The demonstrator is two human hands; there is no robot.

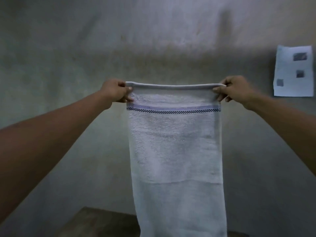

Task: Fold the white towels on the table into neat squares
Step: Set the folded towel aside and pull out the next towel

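Head view: white towel (176,151) hangs lengthwise above the table (102,223). Left hand (114,90) and right hand (237,89) each pinch a top corner. I would keep the top edge taut and level before lowering it to fold.

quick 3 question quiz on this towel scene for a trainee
1. True or false: only one hand holds the white towel.
2. The towel's checked band runs: A) near the top B) mid-length C) at the bottom
3. Fill in: the sheet of paper hangs on the person's ____ side.
Key: 1 false, left hand and right hand each pinch a top corner; 2 A; 3 right
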